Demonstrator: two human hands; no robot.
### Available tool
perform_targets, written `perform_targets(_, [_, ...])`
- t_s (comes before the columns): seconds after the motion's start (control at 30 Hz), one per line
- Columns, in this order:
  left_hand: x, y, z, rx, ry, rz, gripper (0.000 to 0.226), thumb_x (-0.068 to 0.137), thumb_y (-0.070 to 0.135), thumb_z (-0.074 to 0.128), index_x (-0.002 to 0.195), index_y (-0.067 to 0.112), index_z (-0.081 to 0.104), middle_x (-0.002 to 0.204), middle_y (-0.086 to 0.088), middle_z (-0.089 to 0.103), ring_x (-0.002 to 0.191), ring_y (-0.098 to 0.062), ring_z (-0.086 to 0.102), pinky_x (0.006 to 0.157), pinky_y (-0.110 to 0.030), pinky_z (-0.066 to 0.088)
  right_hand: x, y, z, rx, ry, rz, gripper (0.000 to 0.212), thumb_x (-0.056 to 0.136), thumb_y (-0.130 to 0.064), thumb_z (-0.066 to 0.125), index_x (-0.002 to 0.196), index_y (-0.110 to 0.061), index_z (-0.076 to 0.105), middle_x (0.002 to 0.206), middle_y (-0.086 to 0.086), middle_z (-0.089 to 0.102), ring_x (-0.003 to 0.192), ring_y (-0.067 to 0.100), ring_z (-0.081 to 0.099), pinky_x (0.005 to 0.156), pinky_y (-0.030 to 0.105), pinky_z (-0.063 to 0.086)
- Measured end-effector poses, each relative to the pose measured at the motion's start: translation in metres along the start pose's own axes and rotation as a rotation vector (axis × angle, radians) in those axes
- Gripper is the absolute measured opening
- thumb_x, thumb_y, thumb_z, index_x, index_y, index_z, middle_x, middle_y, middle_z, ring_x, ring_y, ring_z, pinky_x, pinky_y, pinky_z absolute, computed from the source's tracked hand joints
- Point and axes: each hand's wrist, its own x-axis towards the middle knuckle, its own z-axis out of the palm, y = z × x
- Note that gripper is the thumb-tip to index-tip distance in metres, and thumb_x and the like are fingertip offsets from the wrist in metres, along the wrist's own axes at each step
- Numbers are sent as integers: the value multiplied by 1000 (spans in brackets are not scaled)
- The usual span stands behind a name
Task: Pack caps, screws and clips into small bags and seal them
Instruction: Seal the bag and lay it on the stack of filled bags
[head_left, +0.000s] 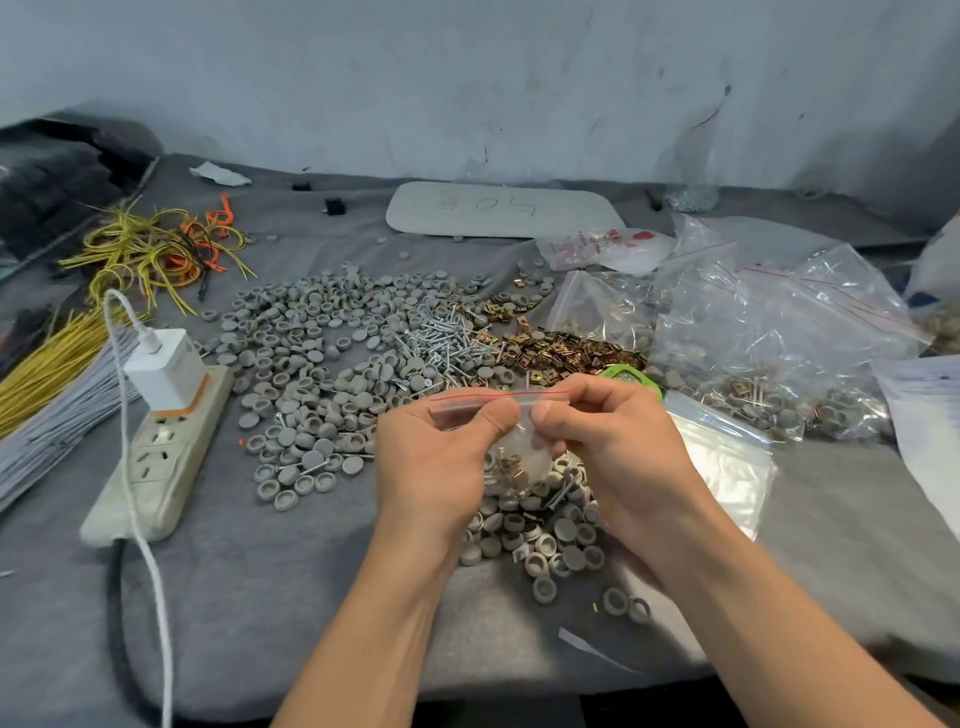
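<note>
Small bag (511, 441), top edge pinched between left hand (441, 457) and right hand (613, 441)

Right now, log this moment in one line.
step: sealing | left hand: pinches small bag top | right hand: pinches same top | inside: screws, clips | under: caps

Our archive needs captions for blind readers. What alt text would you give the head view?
The left hand and right hand pinch the red-lined top of a small zip bag of mixed parts. Behind it on grey cloth lie heaps of grey caps, screws and brass clips, with filled bags at right and a power strip at left.
</note>
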Motion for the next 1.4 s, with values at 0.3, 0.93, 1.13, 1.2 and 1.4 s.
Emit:
perform_targets(0.3, [1, -1, -2, -25, -75, 2, 12, 78, 9, 84, 87, 17, 84, 87, -10, 80, 85, -29, 78, 82, -45, 61, 2, 2, -2, -56, -59, -40, 7, 78, -16, 74, 82, -13, 80, 70, 9, 70, 68, 18, 62, 69, 28, 51])
perform_targets(0.93, [-3, 0, -6, -108, -30, -142, 17, 87, 11, 71, 96, -2, 79, 95, -26, 76, 89, -43, 75, 78, -48, 62, -5, -3, 4, 171, -23, 156, 19, 87, 9, 65, 75, -3, 73, 69, 14, 63, 57, 16, 56, 54, 21, 50])
perform_targets(1.13, [-7, -1, -3, -35, 16, -92, 14, 74, 24, 76, 78, 12, 82, 84, -18, 77, 77, -30, 75, 66, -38, 59, -5, 0, 0, 54, 46, 101, 32, 83, 9, 71, 61, -14, 72, 62, 10, 63, 56, 15, 54, 55, 22, 47])
perform_targets(1.2, [-8, 2, -4, -68, 42, -72, 16, 74, 24, 77, 80, 11, 82, 80, -15, 78, 69, -24, 75, 59, -30, 58, -4, -2, -2, 8, 61, 70, 32, 83, 8, 72, 61, -16, 74, 62, 9, 66, 56, 14, 56, 56, 21, 49])
perform_targets(1.4, [-5, 8, -11, -67, 85, -60, 5, 77, 15, 78, 76, 13, 83, 73, -9, 77, 61, -11, 72, 52, -17, 53, -4, -1, -6, 15, 80, 35, 27, 84, 4, 74, 65, -15, 75, 64, 9, 68, 59, 14, 61, 59, 22, 51])
